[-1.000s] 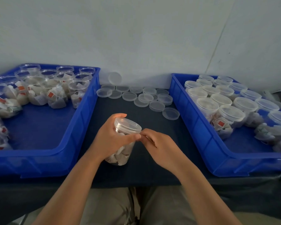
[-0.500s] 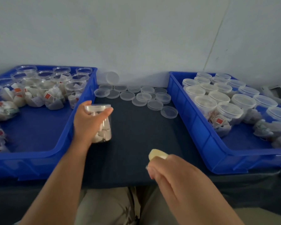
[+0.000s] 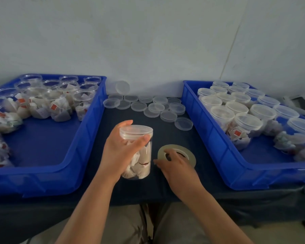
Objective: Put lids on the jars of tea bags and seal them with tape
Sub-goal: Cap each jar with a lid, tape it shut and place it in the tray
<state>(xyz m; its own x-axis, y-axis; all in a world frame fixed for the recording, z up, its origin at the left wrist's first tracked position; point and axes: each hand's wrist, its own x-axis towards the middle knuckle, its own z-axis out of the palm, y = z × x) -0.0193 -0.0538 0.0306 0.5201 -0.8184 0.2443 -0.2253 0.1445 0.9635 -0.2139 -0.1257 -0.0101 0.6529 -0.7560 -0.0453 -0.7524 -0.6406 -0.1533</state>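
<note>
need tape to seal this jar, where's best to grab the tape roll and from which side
The tape roll lies flat, hole up. Come from above at its near rim, fingers hooked through the hole, thumb outside, as the right hand does.

Left hand point(image 3: 118, 152) grips a clear jar point(image 3: 144, 162) of tea bags, upright, thumb across the front just under its lid point(image 3: 136, 132); lid sits on. Jar bottom at or just above the dark desk point(image 3: 165, 134), can't tell contact. Right hand point(image 3: 179, 167) just beside the jar, fingers point(image 3: 168, 154) curled onto a tape roll point(image 3: 176, 147) lying flat on the desk. Left bin point(image 3: 88, 138), blue: open jars point(image 3: 60, 95) with tea bags, crowded at the back. Right bin point(image 3: 209, 138), blue: lidded jars point(image 3: 236, 110) in rows. Loose lids point(image 3: 148, 107) between the bins by the wall point(image 3: 148, 41), some stacked, one leaning upright.
</note>
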